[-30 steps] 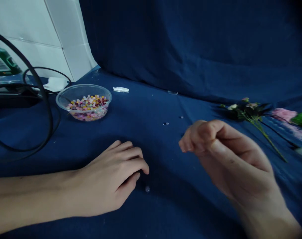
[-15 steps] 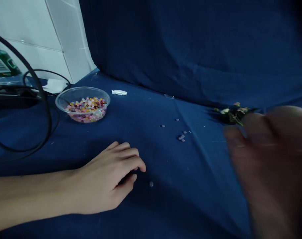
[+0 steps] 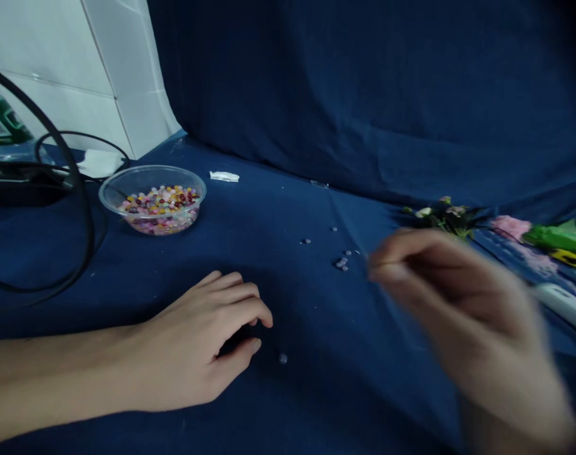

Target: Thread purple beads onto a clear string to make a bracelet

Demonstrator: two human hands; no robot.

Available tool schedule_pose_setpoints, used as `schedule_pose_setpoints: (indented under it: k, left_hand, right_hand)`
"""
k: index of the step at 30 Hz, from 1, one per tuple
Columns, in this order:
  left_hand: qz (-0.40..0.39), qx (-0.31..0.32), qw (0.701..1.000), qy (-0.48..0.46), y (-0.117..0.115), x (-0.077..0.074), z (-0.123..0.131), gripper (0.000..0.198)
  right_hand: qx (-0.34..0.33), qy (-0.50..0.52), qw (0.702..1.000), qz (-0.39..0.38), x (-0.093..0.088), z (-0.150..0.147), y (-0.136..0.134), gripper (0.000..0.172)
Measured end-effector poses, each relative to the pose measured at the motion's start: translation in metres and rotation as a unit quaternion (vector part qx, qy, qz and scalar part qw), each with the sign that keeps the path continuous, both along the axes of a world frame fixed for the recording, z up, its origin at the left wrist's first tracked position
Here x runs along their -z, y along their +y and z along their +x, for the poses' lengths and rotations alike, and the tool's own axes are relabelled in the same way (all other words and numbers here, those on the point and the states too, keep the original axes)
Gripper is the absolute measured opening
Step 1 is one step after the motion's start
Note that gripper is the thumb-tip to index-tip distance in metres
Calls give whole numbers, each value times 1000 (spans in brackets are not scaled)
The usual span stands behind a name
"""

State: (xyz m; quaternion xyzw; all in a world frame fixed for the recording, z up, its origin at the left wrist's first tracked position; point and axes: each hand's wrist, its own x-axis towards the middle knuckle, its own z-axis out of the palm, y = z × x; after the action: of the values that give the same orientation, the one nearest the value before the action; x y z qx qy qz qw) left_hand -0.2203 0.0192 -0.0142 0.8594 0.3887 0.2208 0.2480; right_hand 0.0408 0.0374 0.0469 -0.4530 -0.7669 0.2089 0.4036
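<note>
Two bare hands over navy cloth (image 3: 363,392). Left hand (image 3: 188,354) at 7 o'clock, palm down on the cloth, fingers loosely curled, apparently holding nothing, with one pale bead (image 3: 282,358) just beside the fingertips. Right hand (image 3: 458,309) at 4 o'clock, blurred, fingers drawn narrow; any held bead impossible to make out. Small bead cluster (image 3: 342,263) near those fingers, just right of centre. Clear plastic bowl (image 3: 126,183) of mixed coloured beads (image 3: 159,205) at 10 o'clock, flower sprig (image 3: 442,218) at 2 o'clock, black cable (image 3: 86,208) at 9 o'clock.
</note>
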Motion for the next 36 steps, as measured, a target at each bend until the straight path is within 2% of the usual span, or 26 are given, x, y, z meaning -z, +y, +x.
schedule_pose_setpoints:
  k: [4, 9, 14, 19, 26, 29, 32, 34, 36]
  left_hand:
    - [-12, -9, 1000, -3, 0, 0, 0, 12]
    - [-36, -34, 998, -26, 2, -1, -1, 11]
    - [-84, -64, 991, -77, 5, -6, -1, 17]
    - [-108, -59, 985, -118, 12, -5, -3, 36]
    - [-108, -51, 987, -112, 11, -8, -3, 38]
    - [-102, -46, 987, -113, 11, -8, -3, 33]
    - [-67, -50, 990, -116, 13, -5, -4, 3]
    - [3, -48, 994, -102, 15, -4, -7, 26]
    - [106, -11, 992, -63, 16, -2, -10, 39]
  right_hand:
    - [-85, -112, 986, -88, 19, -30, 12, 13]
    - [-113, -118, 977, -136, 36, -44, 12, 16]
    - [-130, -89, 978, -133, 35, -47, 7, 15]
    - [-144, -78, 976, -142, 36, -49, 7, 16]
    - [-116, -78, 983, -123, 35, -41, 14, 15]
    - [-106, -90, 981, -134, 35, -37, 15, 16]
    - [-106, -94, 980, -144, 34, -35, 16, 17]
    - [-106, -95, 979, -148, 35, -35, 17, 16]
    - [-108, -98, 978, -152, 36, -36, 18, 16]
